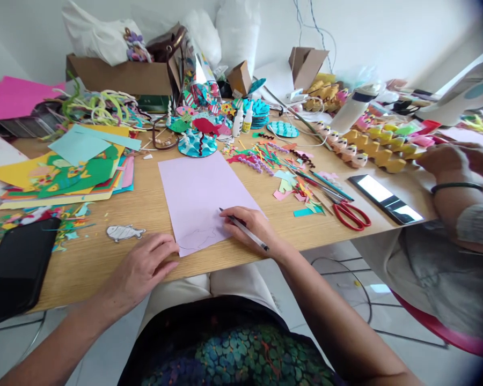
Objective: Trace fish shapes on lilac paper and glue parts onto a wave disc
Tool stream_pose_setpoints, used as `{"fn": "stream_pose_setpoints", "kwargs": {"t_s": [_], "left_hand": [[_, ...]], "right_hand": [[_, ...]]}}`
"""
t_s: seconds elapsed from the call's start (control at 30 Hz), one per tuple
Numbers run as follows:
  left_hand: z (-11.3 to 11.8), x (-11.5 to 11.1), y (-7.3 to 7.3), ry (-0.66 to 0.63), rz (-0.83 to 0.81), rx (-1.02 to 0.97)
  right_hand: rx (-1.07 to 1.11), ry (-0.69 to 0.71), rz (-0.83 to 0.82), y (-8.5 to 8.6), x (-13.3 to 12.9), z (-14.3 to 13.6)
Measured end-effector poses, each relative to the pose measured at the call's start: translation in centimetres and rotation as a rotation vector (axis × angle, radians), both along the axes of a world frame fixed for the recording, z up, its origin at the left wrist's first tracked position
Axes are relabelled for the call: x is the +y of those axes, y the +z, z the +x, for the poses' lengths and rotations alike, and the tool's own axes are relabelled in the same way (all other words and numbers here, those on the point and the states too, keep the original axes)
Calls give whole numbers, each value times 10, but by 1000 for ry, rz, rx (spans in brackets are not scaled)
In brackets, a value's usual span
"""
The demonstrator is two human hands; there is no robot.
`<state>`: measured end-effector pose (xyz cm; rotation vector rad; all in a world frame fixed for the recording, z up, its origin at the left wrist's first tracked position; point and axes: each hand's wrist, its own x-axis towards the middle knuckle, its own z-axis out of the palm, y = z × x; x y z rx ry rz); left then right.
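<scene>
A sheet of light purple paper [205, 187] lies before me on the wooden table, with a faint fish outline drawn near its lower edge. My right hand [249, 228] rests on the sheet, fingers closed round a clear-barrelled pen [247, 233] whose tip points up and left. At the sheet's lower left corner, my left hand [148, 260] lies with fingers loosely stretched, their tips touching the paper's edge. Left of the sheet is a small white paper fish [124, 232] with dark outlines and scale marks.
A black phone [20, 262] lies far left, below stacked coloured paper [60, 182]. Red-handled scissors [351, 214], paper scraps [295, 187] and another phone [384, 199] are at right. A fish decoration [199, 142] stands behind the sheet. Another person's hands [446, 161] work beside egg-carton pieces [372, 145].
</scene>
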<state>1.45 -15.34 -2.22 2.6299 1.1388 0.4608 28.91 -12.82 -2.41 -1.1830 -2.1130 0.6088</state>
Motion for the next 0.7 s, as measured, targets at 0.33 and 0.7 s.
{"fn": "stream_pose_setpoints", "kwargs": {"t_s": [0.33,0.7], "left_hand": [[2,-9,-5,15,73,-69],[3,-11,-10,-38,149,-106]], "right_hand": [[358,-152,-236,12,-35,-52],[289,-158,-209,4,-29,-74]]}}
